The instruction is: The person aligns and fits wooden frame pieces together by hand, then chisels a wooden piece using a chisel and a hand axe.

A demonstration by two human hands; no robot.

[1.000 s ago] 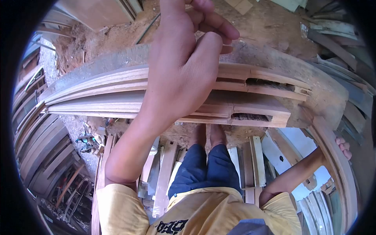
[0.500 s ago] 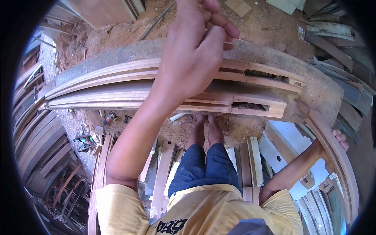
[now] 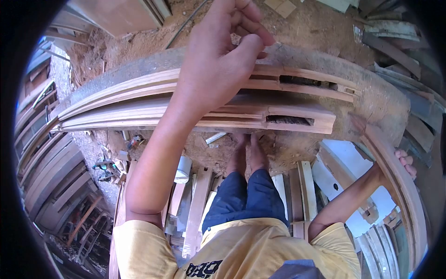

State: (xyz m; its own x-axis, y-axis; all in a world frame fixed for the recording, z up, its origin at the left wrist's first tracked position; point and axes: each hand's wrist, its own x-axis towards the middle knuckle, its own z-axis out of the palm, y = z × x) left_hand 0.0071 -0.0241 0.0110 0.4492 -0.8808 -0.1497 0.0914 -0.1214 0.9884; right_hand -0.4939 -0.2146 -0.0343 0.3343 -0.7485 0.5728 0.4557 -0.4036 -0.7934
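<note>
Sawdust and dirt cover the ground point(image 3: 320, 28) of this wood shop, with stacked planks point(image 3: 51, 172) far off to the left. Your left hand point(image 3: 218, 65) floats above the long wooden frame pieces point(image 3: 139, 104) that lie on the old beam point(image 3: 385, 104). Its thumb and fingers are curled in close, as if pinching something tiny, but you cannot tell if anything is between them. Bring that hand down slowly onto the nearer frame piece, close to the cut slot point(image 3: 289, 120) at its right end, and press flat so the piece does not slide off the beam's near edge. Keep your feet point(image 3: 246, 151) back from it. Your right hand point(image 3: 405, 163) is wrapped around a curved wood rail point(image 3: 395, 186) far to the right; hold it steady. Its palm is hidden behind the rail. The fingertips of your left hand are hard to see, and the dark lens rim cuts off the corners.
</note>
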